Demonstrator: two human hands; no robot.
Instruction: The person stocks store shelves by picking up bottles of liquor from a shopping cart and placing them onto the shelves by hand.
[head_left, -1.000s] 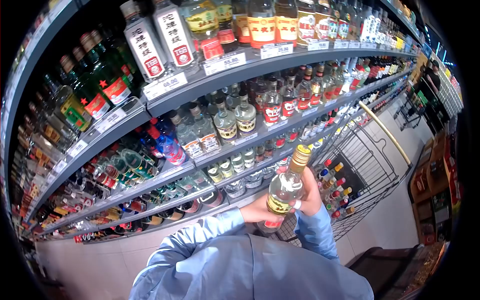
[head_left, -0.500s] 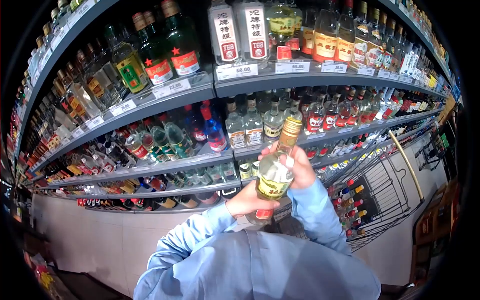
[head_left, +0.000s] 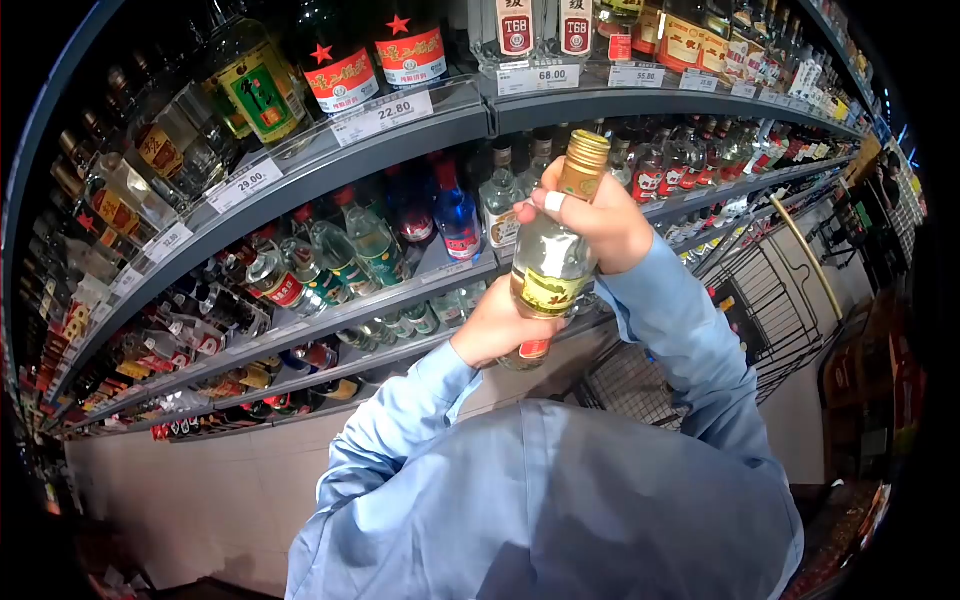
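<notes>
1. On my screen, the left hand curls round the low part of the bottle, near the middle; the right hand grips its neck at 1 o'clock.
2. I think this step is holding it up, tilted; moving it needs a tight grip.
3. A shelf edge runs behind, at 11 o'clock.
4. Floor at 8 o'clock leaves room; a wire cart sits at 3 o'clock.

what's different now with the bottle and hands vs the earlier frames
The gold-capped clear glass bottle has risen in view and now appears farther left against the liquor shelves. The right hand has moved up to its neck. Nothing was let go or newly taken. The left hand still holds its lower body, cap end up; the shopping cart stays on the right.
</notes>
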